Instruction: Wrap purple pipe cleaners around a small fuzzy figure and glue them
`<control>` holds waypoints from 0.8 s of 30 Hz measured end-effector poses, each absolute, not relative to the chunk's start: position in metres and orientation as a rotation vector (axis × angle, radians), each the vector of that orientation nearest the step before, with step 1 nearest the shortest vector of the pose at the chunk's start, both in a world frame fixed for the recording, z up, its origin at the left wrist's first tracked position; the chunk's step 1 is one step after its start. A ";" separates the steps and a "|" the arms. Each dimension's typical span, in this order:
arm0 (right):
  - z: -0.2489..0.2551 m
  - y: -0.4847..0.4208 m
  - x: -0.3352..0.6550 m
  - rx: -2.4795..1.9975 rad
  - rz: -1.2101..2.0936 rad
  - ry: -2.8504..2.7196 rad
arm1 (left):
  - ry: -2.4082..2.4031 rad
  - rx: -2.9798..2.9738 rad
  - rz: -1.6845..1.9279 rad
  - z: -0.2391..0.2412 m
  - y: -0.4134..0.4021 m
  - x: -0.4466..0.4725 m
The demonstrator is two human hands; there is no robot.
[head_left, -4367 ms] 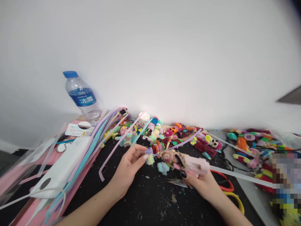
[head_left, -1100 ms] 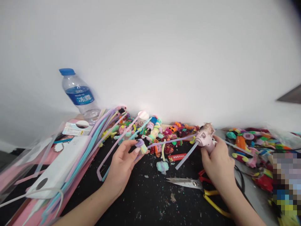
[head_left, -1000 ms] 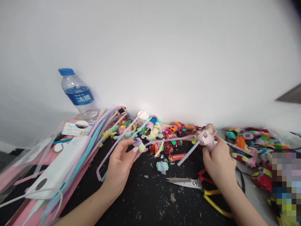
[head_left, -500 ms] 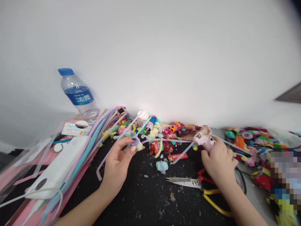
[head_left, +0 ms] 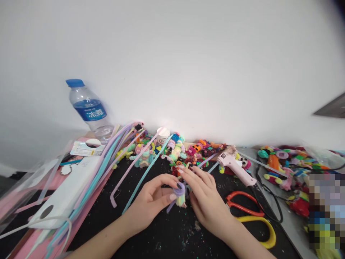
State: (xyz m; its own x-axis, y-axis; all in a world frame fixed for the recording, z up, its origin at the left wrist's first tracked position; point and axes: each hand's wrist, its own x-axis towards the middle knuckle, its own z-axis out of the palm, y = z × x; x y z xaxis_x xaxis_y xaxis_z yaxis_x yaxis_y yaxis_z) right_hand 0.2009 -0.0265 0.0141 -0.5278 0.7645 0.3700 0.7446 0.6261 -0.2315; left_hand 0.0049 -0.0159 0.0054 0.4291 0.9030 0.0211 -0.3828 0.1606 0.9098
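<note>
My left hand pinches a small coiled pipe-cleaner piece, purple at the top and pale yellow-green below, between thumb and forefinger. Close beside it, my right hand has its fingers bent together over a purple pipe cleaner, which runs back toward the glue gun; the exact grip is partly hidden. The pale pink glue gun, its nozzle end browned, lies behind my right hand, touched by neither hand. Scissors with one red and one yellow handle rest beneath my right forearm, their blades hidden.
Long pastel pipe cleaners lie at left over a white power strip. A water bottle leans against the wall. Colourful pipe-cleaner figures line the back. A black cable curves at right. Glitter specks dot the black mat.
My right hand has let go of the glue gun and moved left to the pipe-cleaner piece. My left hand has brought that piece right and nearer. The hands now cover the mint bundle and scissor blades.
</note>
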 end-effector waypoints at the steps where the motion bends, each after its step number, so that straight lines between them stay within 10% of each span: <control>1: 0.015 -0.027 0.199 -1.168 0.067 -2.417 | 0.579 1.001 0.973 0.006 -0.017 0.005; 24: 0.036 -0.038 0.225 -1.154 0.808 -1.382 | 0.729 0.708 1.072 0.008 -0.006 0.004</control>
